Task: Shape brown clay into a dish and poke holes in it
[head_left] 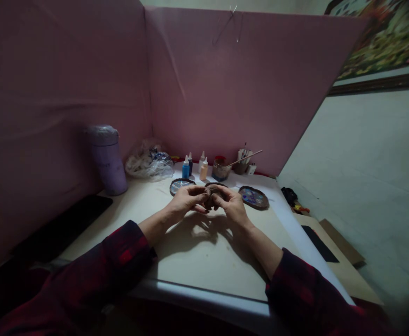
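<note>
Above the middle of the pale table, my left hand [187,199] and my right hand [233,204] meet around a small brown lump [209,198] that looks like clay. Both hands are closed, with thumbs and fingertips pressing it from either side. Most of its shape is hidden by my fingers. Just behind the hands lie a dark-rimmed oval plate [171,188] on the left and a similar plate with blue and purple paint spots [255,198] on the right. Part of another brown-rimmed piece [215,185] shows between them, mostly covered by my hands.
Behind the plates stand a blue paint bottle [186,170], an orange one [203,171], a jar with a brush across it [221,171] and a brush holder [241,164]. At the left are a purple tumbler [108,163] and a crumpled plastic bag [150,162]. Pink panels [253,84] enclose the back and left.
</note>
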`<state>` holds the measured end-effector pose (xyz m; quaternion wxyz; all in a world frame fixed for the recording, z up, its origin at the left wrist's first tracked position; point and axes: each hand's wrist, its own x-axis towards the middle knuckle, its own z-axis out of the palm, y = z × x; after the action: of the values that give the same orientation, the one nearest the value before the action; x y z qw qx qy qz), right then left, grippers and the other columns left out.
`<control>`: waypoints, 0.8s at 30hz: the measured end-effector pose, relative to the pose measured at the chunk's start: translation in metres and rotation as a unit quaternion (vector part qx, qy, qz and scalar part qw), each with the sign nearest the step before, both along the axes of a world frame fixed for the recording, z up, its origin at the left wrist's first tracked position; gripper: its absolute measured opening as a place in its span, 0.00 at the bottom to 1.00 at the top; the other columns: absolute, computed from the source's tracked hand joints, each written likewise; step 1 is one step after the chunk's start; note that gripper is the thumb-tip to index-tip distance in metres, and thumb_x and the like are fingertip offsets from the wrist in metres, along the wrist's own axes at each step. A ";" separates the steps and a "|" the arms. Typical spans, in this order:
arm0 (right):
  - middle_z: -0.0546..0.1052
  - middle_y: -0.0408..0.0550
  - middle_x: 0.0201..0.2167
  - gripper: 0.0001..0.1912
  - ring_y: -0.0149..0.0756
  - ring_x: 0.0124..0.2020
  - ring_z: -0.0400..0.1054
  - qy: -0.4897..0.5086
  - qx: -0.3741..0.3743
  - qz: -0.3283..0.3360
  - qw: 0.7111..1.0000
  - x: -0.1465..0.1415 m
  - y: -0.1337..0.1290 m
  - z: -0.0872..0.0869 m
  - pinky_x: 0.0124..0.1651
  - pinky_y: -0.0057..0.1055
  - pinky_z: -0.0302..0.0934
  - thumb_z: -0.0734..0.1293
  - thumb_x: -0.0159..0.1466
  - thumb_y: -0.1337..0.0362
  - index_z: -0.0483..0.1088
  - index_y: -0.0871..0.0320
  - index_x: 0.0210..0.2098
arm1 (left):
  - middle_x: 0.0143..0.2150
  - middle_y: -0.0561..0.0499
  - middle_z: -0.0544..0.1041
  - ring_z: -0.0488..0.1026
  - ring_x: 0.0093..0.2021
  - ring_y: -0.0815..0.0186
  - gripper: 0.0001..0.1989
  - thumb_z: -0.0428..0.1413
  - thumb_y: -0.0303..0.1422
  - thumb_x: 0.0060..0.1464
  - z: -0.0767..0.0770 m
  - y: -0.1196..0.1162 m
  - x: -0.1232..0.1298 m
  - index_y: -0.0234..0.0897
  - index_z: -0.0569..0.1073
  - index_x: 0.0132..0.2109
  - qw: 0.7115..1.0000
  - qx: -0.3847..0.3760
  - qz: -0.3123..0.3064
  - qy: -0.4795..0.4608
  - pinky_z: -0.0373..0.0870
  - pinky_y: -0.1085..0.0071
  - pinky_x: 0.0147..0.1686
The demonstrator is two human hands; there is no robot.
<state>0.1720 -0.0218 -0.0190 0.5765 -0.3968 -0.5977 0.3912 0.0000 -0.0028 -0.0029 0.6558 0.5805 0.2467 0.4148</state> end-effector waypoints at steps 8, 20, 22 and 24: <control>0.78 0.52 0.44 0.21 0.40 0.39 0.72 -0.135 0.066 -0.017 0.988 -0.002 -0.006 0.001 0.41 0.37 0.68 0.62 0.66 0.50 0.73 0.56 0.51 | 0.30 0.47 0.77 0.74 0.27 0.69 0.24 0.67 0.44 0.44 0.000 0.000 0.000 0.29 0.77 0.43 0.998 0.032 0.030 0.050 0.69 0.74 0.27; 0.77 0.52 0.46 0.24 0.44 0.47 0.71 -0.242 0.130 -0.050 0.960 -0.011 -0.014 0.000 0.52 0.42 0.63 0.75 0.53 0.61 0.72 0.56 0.49 | 0.29 0.49 0.77 0.73 0.25 0.69 0.19 0.70 0.35 0.35 -0.007 0.007 -0.002 0.29 0.76 0.35 0.995 0.001 0.083 0.048 0.67 0.75 0.24; 0.78 0.50 0.43 0.20 0.43 0.45 0.72 -0.223 0.109 -0.047 0.968 -0.013 -0.016 0.001 0.51 0.40 0.64 0.74 0.54 0.62 0.73 0.56 0.47 | 0.27 0.49 0.77 0.73 0.23 0.68 0.20 0.70 0.37 0.35 -0.006 0.006 -0.002 0.29 0.75 0.34 0.996 -0.012 0.074 0.041 0.68 0.74 0.23; 0.79 0.49 0.40 0.17 0.42 0.41 0.73 -0.198 0.087 -0.038 0.976 -0.013 -0.017 0.001 0.48 0.39 0.65 0.72 0.56 0.62 0.73 0.56 0.45 | 0.24 0.50 0.76 0.73 0.20 0.67 0.21 0.70 0.39 0.34 -0.004 0.005 -0.002 0.29 0.74 0.33 0.996 -0.019 0.069 0.046 0.70 0.71 0.21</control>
<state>0.1587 -0.0390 -0.0181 0.4930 -0.4375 -0.7162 0.2293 -0.0024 0.0024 -0.0068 0.6245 0.5682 0.3234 0.4272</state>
